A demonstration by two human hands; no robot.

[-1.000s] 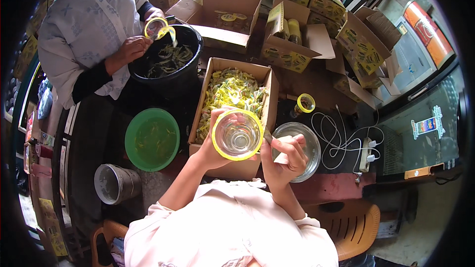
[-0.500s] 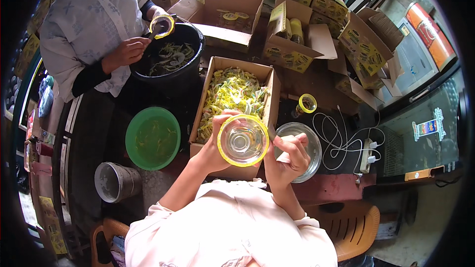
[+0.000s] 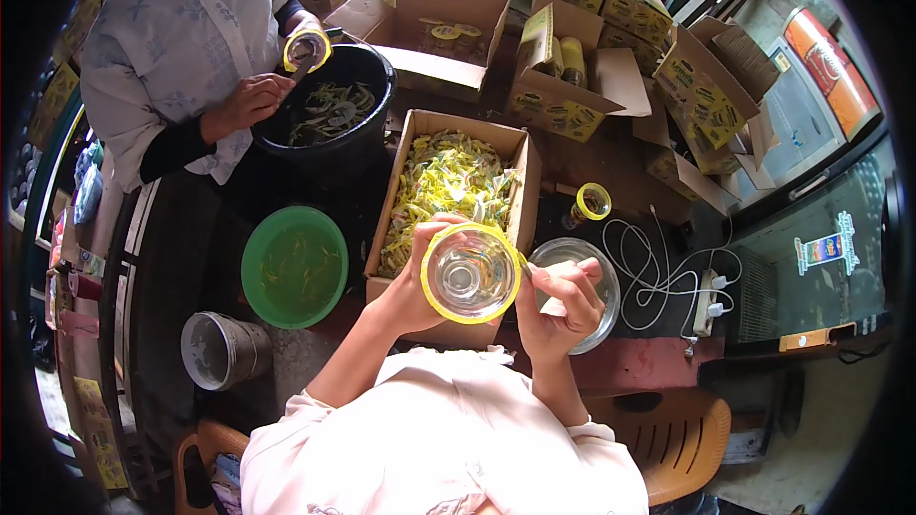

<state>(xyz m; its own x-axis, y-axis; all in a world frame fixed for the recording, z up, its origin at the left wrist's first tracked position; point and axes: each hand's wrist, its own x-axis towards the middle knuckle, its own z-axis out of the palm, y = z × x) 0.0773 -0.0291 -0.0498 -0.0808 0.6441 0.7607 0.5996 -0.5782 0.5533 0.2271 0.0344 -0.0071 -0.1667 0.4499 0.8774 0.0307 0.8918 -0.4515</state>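
In my left hand (image 3: 408, 281) is a clear jar (image 3: 469, 277) with a yellow rim, its open mouth turned up toward me. The fingers wrap round its left side. My right hand (image 3: 563, 303) pinches a small knife (image 3: 526, 268), only a short dark piece of which shows, against the right edge of the yellow rim. Behind the jar stands a cardboard box (image 3: 523, 172) filled with yellow and whitish strips. A clear bowl (image 3: 607, 300) sits beyond my right hand and is partly hidden by it.
Across the table, a co-worker holds another yellow-rimmed jar (image 3: 307, 50) and a blade over a black bucket (image 3: 372, 124). A green basin (image 3: 296, 267) and grey bucket (image 3: 224, 351) stand left. On the right are a yellow-rimmed jar (image 3: 593, 200), white cables (image 3: 658, 277) and open cartons (image 3: 563, 100).
The jar has tilted and shifted slightly in my left hand. My right hand and the knife have moved a little down and right along the rim. The co-worker's jar has turned.
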